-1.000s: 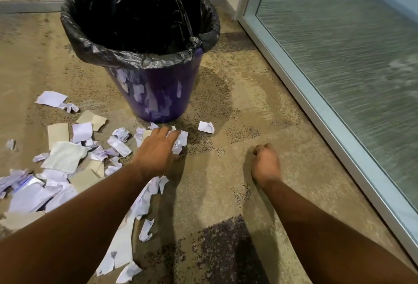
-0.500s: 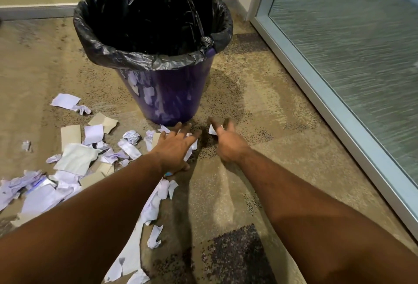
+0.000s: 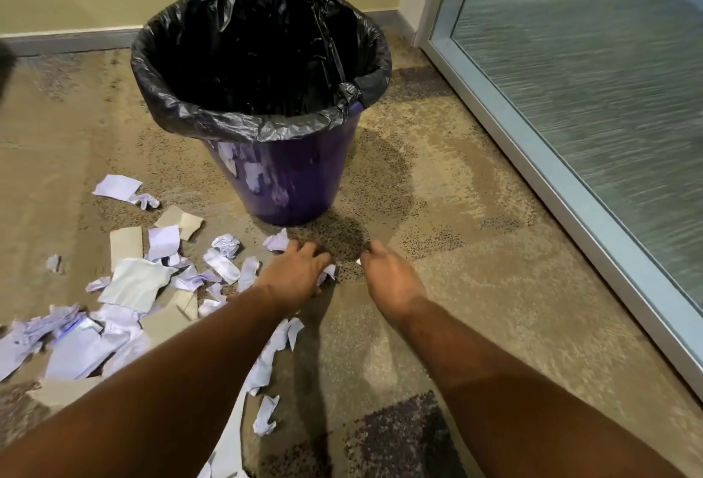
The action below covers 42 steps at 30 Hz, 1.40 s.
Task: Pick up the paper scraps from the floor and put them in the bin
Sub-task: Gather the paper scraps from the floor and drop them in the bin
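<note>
A: From the head camera we see a purple bin [image 3: 293,188] lined with a black bag [image 3: 198,116], standing on speckled tan carpet [image 3: 475,268] near a frosted glass panel [image 3: 589,78]; paper scraps [image 3: 133,283] lie scattered to its left and in front of it.

B: And our hands?

A: Our left hand [image 3: 293,274] rests palm down on the carpet, fingers curled over a small white scrap [image 3: 329,272]; our right hand [image 3: 392,279] sits just beside it, fingers bent round another white piece [image 3: 358,261] that barely shows; the hands are near each other but apart, both just in front of the bin.

B: Any writing?

A: We can read none; no label shows on the bin, and the scraps are too blurred.
</note>
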Each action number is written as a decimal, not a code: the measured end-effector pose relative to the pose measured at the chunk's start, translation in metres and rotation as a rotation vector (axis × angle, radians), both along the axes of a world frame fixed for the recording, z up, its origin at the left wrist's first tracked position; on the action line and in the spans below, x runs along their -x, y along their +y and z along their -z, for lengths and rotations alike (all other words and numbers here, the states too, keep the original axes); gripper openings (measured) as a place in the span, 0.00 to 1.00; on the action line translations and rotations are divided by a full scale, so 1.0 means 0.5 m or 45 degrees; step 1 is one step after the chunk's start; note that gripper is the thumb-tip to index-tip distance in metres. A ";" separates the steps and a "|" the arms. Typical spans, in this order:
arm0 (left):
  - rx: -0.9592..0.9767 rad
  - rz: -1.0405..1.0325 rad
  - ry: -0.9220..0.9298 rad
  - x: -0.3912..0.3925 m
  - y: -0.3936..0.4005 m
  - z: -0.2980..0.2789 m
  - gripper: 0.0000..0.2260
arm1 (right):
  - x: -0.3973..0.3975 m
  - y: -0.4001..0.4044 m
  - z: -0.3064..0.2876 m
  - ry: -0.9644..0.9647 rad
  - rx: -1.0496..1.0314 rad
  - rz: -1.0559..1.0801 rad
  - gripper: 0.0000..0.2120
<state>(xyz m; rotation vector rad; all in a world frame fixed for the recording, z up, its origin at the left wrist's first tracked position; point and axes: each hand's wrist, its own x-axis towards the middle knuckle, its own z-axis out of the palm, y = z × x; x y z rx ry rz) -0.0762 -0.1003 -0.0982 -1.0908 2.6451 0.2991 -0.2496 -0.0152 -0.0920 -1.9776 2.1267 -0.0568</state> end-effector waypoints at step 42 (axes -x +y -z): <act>0.635 -0.760 1.423 -0.189 0.032 -0.359 0.18 | -0.189 -0.001 -0.343 -0.247 0.933 -0.192 0.14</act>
